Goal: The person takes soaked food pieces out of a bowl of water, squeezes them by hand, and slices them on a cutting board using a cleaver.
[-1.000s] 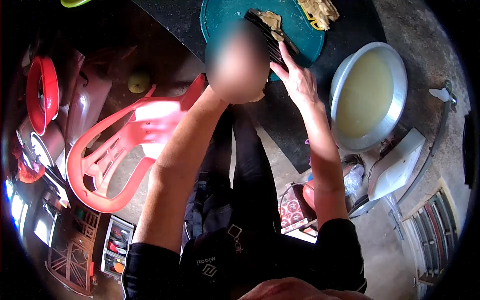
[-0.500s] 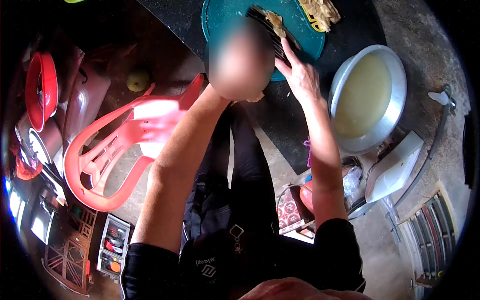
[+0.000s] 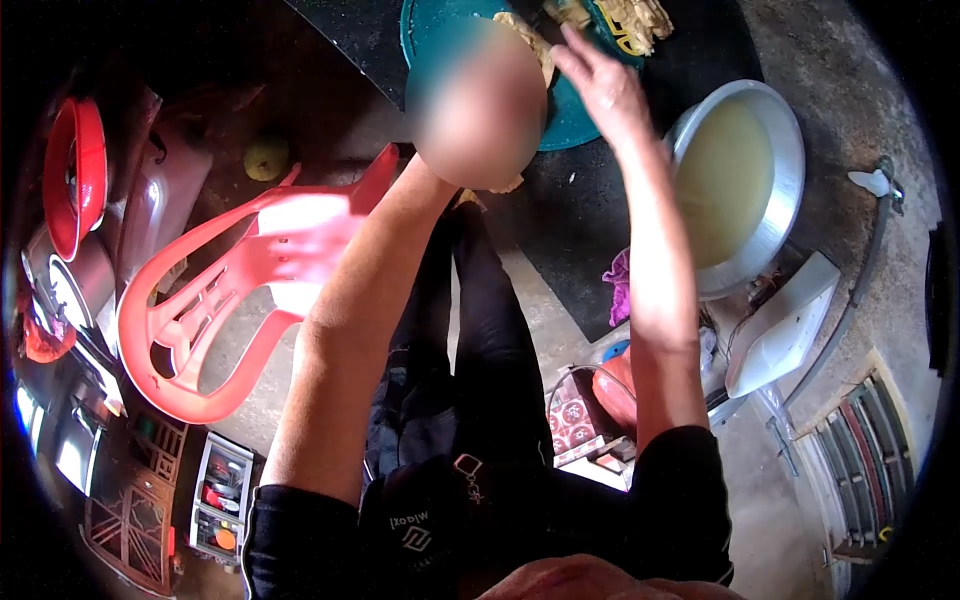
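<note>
My left hand (image 3: 478, 105) is over the left part of a round teal board (image 3: 575, 128); a blurred oval covers it, hiding its fingers and anything in them. A pale brown, uneven strip (image 3: 530, 42) shows along the oval's upper right edge. My right hand (image 3: 608, 92) is above the board's right part, fingers stretched and apart, slightly smeared by motion. Just beyond its fingertips is a small pale brown piece (image 3: 570, 12); whether they touch is unclear. More such pieces lie in a pile (image 3: 640, 22) over something yellow at the board's upper right.
The board rests on a black surface (image 3: 570, 220). A metal basin (image 3: 735, 185) of cloudy yellowish liquid stands to the right, close to my right forearm. A purple cloth (image 3: 618, 285) hangs at the surface's edge. To my left is a red plastic chair (image 3: 220, 300).
My right hand has lifted off the piece it was touching and moved up and right. The dark ridged thing seen between the hands is no longer plainly visible. My left hand stays nearly in place.
</note>
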A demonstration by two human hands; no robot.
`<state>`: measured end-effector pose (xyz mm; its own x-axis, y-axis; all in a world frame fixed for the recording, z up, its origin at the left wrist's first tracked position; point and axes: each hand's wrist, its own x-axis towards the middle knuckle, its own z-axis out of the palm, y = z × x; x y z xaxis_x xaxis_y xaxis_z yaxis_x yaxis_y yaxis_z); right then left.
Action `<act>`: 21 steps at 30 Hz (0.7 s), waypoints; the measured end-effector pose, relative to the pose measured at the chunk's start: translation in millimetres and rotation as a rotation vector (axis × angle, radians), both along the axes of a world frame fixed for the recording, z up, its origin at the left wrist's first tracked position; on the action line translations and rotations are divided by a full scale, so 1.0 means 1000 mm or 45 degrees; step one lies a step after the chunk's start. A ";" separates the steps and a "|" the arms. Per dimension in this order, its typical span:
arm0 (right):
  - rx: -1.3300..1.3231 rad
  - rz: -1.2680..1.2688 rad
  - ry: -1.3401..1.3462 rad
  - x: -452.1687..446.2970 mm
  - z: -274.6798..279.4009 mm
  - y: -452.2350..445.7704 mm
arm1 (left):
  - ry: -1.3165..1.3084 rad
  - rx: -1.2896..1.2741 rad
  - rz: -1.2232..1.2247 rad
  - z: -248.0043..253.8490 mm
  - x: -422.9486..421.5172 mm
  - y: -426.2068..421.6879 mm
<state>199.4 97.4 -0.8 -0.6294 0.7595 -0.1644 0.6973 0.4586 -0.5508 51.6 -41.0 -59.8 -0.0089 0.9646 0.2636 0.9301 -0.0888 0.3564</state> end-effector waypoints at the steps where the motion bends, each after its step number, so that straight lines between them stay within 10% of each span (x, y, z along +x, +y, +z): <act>1: -0.108 -0.003 -0.072 0.001 0.014 -0.015 | -0.042 0.061 -0.026 -0.010 -0.001 0.000; 21: 0.002 0.048 -0.210 0.024 0.002 -0.069 | -0.019 0.175 -0.033 0.015 -0.008 0.006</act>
<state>223.8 28.8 1.5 -0.6222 0.7360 -0.2667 0.7604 0.4871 -0.4296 43.8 -34.8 -45.1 0.0108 0.9195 0.3930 0.9215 -0.1618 0.3531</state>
